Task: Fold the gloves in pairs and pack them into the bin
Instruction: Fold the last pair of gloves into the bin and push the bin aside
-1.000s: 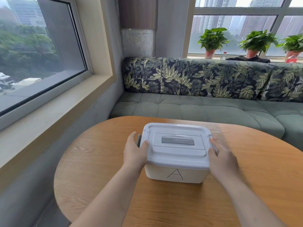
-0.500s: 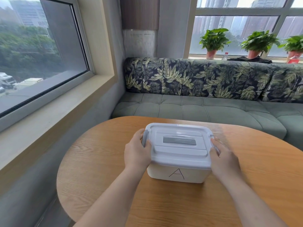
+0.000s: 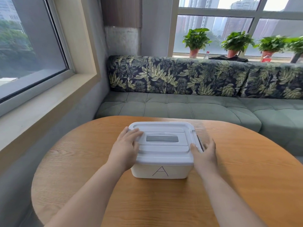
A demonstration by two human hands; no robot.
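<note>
A white plastic bin (image 3: 161,172) marked with a hand-drawn "A" stands in the middle of the round wooden table (image 3: 246,164). Its white lid (image 3: 164,154), with a grey handle (image 3: 162,138) lying flat, covers it. My left hand (image 3: 126,145) lies on the lid's left side, fingers spread flat over the top. My right hand (image 3: 205,153) is at the bin's right end, thumb on the lid's edge and fingers outside the right latch (image 3: 199,142), which stands swung outward. No gloves are in sight; the bin's inside is hidden.
A green sofa (image 3: 180,108) with leaf-print back cushions curves behind the table. A deep window sill (image 3: 41,108) runs along the left. Potted plants (image 3: 196,40) and bottles stand on the far sill.
My left hand has moved from the left latch up onto the lid's top. My right hand has shifted around the right latch, which now sticks outward. The camera has moved closer.
</note>
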